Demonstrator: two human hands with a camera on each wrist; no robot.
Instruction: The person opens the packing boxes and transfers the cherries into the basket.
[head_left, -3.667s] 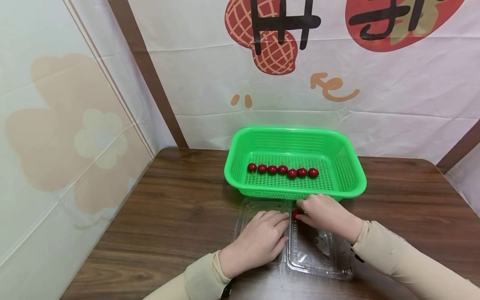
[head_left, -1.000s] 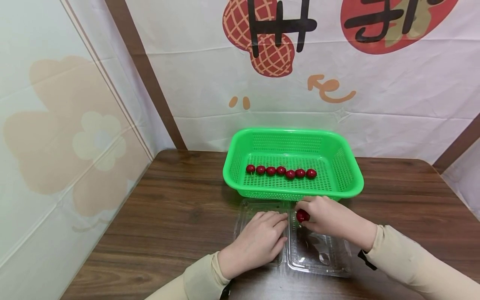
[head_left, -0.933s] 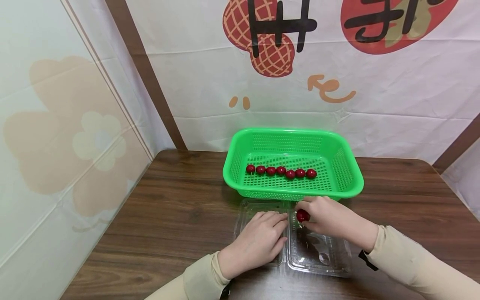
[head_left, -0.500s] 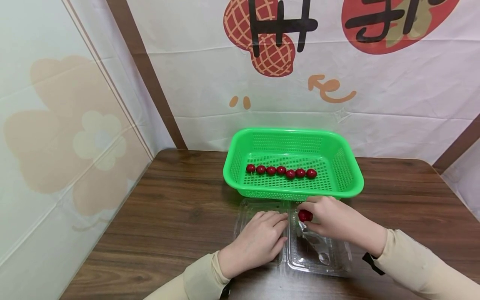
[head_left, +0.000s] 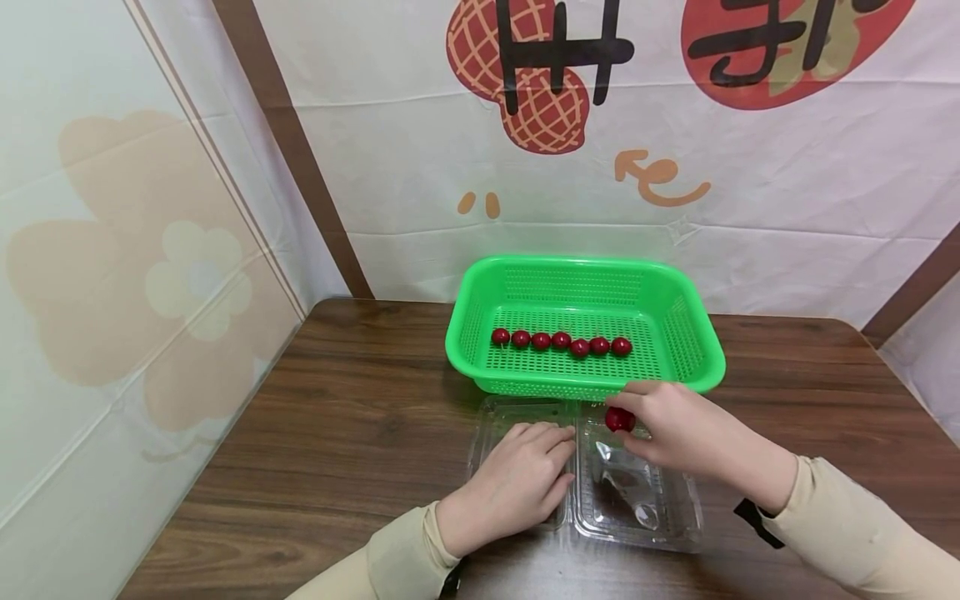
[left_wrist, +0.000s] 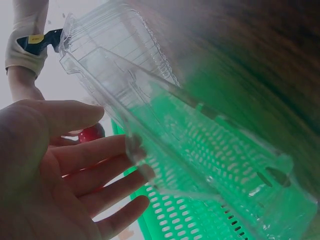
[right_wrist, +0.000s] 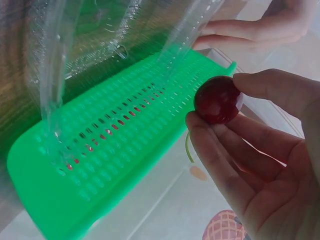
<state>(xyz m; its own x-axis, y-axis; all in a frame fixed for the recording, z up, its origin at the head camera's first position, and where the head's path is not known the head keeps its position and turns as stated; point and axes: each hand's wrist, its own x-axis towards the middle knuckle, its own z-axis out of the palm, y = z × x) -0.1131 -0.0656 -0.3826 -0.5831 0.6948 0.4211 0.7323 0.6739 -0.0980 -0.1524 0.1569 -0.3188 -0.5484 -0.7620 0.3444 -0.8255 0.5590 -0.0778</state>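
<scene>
A dark red cherry [right_wrist: 218,99] with a green stem is pinched between the thumb and fingers of my right hand [head_left: 686,429]. That hand is above the right half of a clear plastic clamshell box [head_left: 637,500], close to the basket's front. My left hand [head_left: 517,483] lies with extended fingers over the box's left half, its fingertips at the middle ridge. In the left wrist view the left fingers [left_wrist: 115,192] are spread and touch the clear plastic. Several more cherries [head_left: 561,340] form a row on the floor of a green basket [head_left: 465,354].
Behind the box, the green basket stands near the back of the brown wooden table [head_left: 337,433]. A printed white curtain [head_left: 405,158] hangs behind the table, and another pale sheet [head_left: 90,333] runs along the left side.
My right hand has moved slightly right and up with the cherry, off the box's middle ridge. The left hand and the row of cherries have stayed in place.
</scene>
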